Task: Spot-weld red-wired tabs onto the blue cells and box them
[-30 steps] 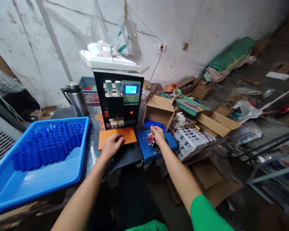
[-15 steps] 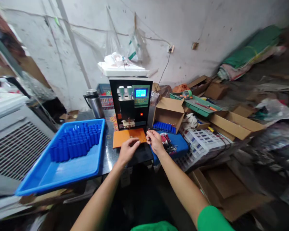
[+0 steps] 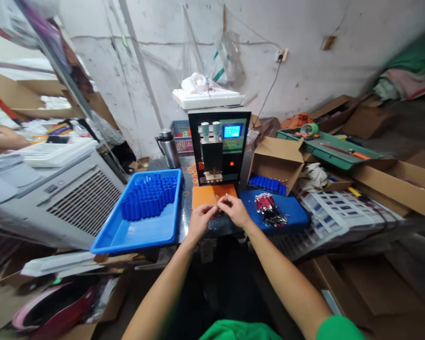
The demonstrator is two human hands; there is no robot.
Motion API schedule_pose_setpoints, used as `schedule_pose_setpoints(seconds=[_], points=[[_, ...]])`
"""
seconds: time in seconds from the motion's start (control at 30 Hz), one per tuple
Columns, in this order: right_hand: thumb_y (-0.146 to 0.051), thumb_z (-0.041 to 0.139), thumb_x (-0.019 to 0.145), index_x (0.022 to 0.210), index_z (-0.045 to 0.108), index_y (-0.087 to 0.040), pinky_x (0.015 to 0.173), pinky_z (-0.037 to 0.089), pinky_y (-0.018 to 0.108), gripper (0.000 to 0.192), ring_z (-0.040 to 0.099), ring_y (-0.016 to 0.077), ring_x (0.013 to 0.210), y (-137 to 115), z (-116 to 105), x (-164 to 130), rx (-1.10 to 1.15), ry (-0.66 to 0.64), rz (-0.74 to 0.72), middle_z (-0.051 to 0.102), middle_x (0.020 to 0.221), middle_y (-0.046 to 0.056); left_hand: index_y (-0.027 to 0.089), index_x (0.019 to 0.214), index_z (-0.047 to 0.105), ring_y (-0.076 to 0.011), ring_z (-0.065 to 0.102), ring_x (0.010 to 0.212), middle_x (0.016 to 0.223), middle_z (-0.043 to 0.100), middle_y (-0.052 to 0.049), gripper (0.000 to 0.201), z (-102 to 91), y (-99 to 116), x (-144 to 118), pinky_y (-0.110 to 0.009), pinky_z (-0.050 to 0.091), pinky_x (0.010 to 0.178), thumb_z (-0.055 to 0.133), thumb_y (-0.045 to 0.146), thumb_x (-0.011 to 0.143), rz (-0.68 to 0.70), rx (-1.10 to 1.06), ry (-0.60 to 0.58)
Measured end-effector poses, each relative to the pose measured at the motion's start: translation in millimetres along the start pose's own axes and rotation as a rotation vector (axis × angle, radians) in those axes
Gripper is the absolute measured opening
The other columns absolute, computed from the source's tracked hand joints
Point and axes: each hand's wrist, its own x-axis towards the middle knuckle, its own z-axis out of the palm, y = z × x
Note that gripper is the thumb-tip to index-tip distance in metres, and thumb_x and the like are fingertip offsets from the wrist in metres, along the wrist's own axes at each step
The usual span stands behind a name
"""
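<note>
My left hand (image 3: 200,222) and my right hand (image 3: 234,211) meet at the front edge of an orange plate (image 3: 198,194), fingertips almost touching. Between thumb and fingers, my right hand pinches a thin wire lead, mostly hidden; a small pale tip shows above it. The left fingers are pressed together, and what they hold is too small to make out. Just behind the hands stands a black welding machine (image 3: 243,160) with a lit screen (image 3: 233,131). A pile of red and black wire leads (image 3: 269,208) lies on a blue pad (image 3: 295,218) to the right.
On the left, a blue tray (image 3: 134,244) holds many blue cylinders (image 3: 148,198). An open cardboard box (image 3: 278,160) has more cylinders inside. A steel flask (image 3: 169,148) stands behind the tray. Farther right are a green tray (image 3: 329,150) and a white crate (image 3: 326,215).
My view has turned left, so the scene sits farther right. The hands, apart before, have come together; my right hand has moved left from the plate's right side, bringing the wire lead.
</note>
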Motion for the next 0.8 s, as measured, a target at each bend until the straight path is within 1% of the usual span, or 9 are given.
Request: schedule_pose_setpoints(seconds=[0.13,0.2,0.27,0.37,0.43,0.5,0.57,0.67,0.8], points=[[-0.038,0.072,0.073,0.071,0.065,-0.019,0.063,0.048,0.028,0.02,0.058,0.0151,0.063,5.2,0.4,-3.3,-0.071,-0.066,0.015,0.065,0.067,0.0,0.016,0.074,0.075,-0.017,0.062,0.062,0.067,0.07,-0.005,0.034,-4.6,-2.9,-10.9,-0.029,0.049,0.061,0.073,0.05,0.076,0.011,0.087,-0.033],[-0.039,0.071,0.073,0.07,0.065,-0.019,0.061,0.046,0.028,0.021,0.056,0.0149,0.06,9.9,-0.2,-0.8,-0.101,-0.085,0.019,0.064,0.065,0.0,0.016,0.083,0.076,-0.0193,0.065,0.069,0.076,0.074,-0.008,0.035,-9.3,-5.6,-15.7,-0.031,0.051,0.067,0.071,0.049,0.078,0.021,0.134,-0.012],[-0.04,0.069,0.074,0.069,0.064,-0.019,0.06,0.045,0.028,0.022,0.055,0.0149,0.058,15.4,-1.6,5.2,-0.135,-0.026,-0.003,0.063,0.064,0.001,0.016,0.096,0.075,-0.022,0.069,0.08,0.09,0.075,-0.011,0.035,-22.9,-5.4,-19.3,-0.034,0.054,0.076,0.07,0.047,0.08,0.063,0.221,0.059],[-0.044,0.068,0.072,0.069,0.065,-0.018,0.064,0.047,0.031,0.026,0.058,0.0172,0.063,24.9,-4.6,17.8,-0.176,0.149,-0.041,0.066,0.068,0.004,0.018,0.107,0.071,-0.0232,0.069,0.092,0.102,0.074,-0.011,0.03,-65.0,3.6,-21.9,-0.036,0.054,0.086,0.066,0.038,0.086,0.158,0.515,0.224],[-0.047,0.067,0.07,0.068,0.064,-0.018,0.068,0.049,0.032,0.029,0.06,0.019,0.067,31.6,-6.2,24.8,-0.193,0.22,-0.039,0.067,0.07,0.005,0.019,0.114,0.068,-0.0235,0.067,0.096,0.105,0.071,-0.01,0.028,-100.9,12.9,-21.0,-0.037,0.052,0.091,0.06,0.029,0.089,0.145,0.837,0.324],[-0.049,0.067,0.069,0.067,0.064,-0.018,0.068,0.049,0.033,0.03,0.061,0.0199,0.067,37.3,-6.7,28.6,-0.202,0.238,-0.021,0.067,0.069,0.006,0.019,0.127,0.062,-0.0259,0.066,0.102,0.113,0.067,-0.012,0.038,-133.0,20.8,-18.0,-0.037,0.052,0.09,0.059,0.022,0.089,-0.012,1.168,0.385],[-0.048,0.066,0.068,0.068,0.064,-0.018,0.066,0.049,0.032,0.03,0.06,0.0199,0.065,40.8,-6.2,29.5,-0.205,0.241,-0.004,0.067,0.067,0.005,0.019,0.139,0.052,-0.0281,0.066,0.102,0.123,0.06,-0.015,0.051,-154.4,25.1,-14.0,-0.037,0.053,0.086,0.06,0.022,0.088,-0.169,1.394,0.348],[-0.046,0.065,0.068,0.067,0.064,-0.018,0.065,0.048,0.032,0.028,0.06,0.02,0.065,41.8,-5.6,28.6,-0.204,0.248,0.005,0.066,0.067,0.005,0.02,0.141,0.047,-0.0285,0.067,0.098,0.126,0.056,-0.016,0.053,-165.5,24.5,-9.1,-0.036,0.052,0.081,0.06,0.023,0.09,-0.25,1.528,0.279],[-0.045,0.066,0.067,0.067,0.064,-0.018,0.067,0.048,0.033,0.027,0.059,0.0199,0.065,40.0,-7.3,29.1,-0.186,0.243,0.01,0.066,0.067,0.005,0.017,0.123,0.056,-0.0256,0.067,0.09,0.116,0.06,-0.015,0.035,-165.4,18.0,-9.6,-0.033,0.051,0.076,0.06,0.024,0.089,-0.178,1.475,0.331]])
